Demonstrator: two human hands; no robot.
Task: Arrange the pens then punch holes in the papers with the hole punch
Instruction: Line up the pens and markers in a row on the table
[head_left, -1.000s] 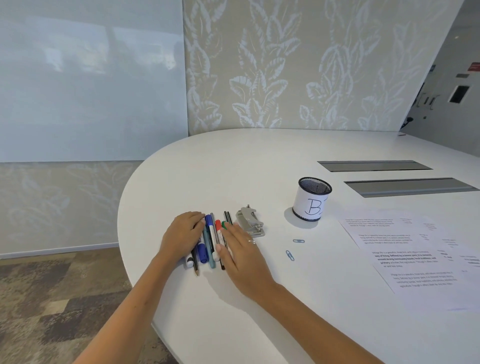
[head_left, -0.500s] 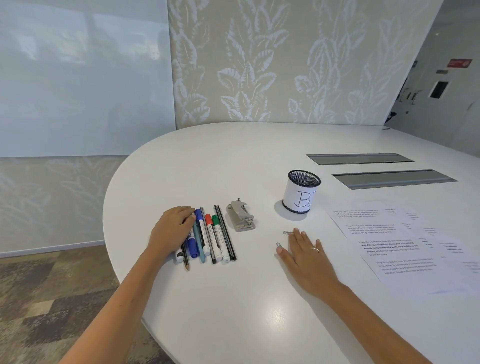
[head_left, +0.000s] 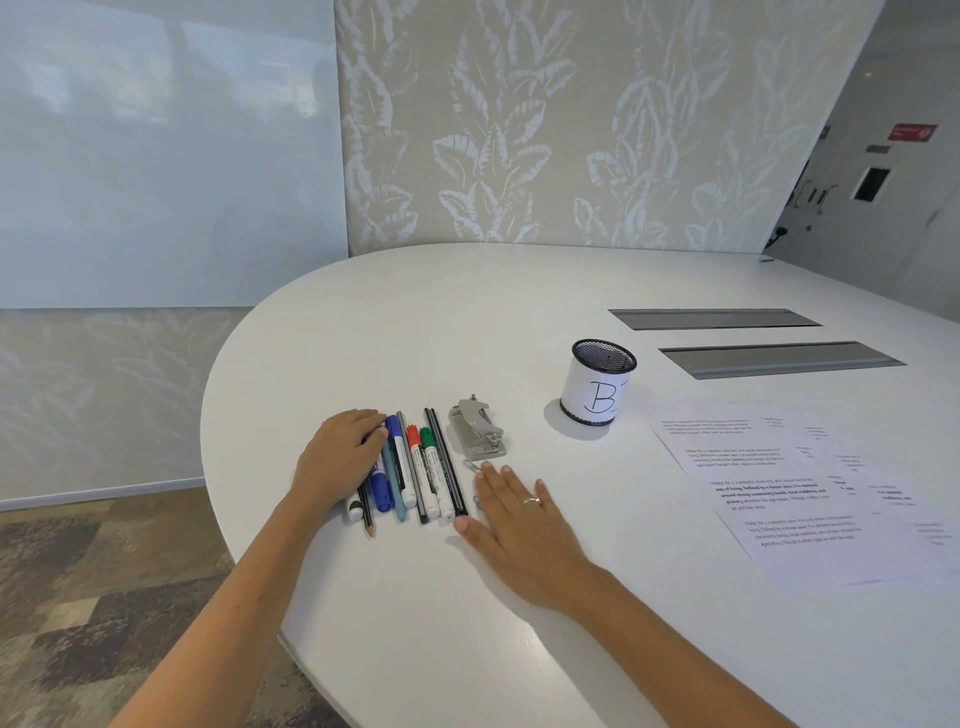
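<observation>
- Your left hand lies curled over the left end of the pens, pressing them down, not gripping one.
- The pens sit side by side in a neat row near the edge of the surface.
- The hole punch stands just right of the row, untouched.
- Your right hand lies flat and open, holding nothing. Its thumb tip is close to the last black pen.
- A cup marked B stands further right.
- The papers lie far right, not punched yet.
- It looks like you are finishing the pen step. Next, bring the papers and the punch together.
</observation>
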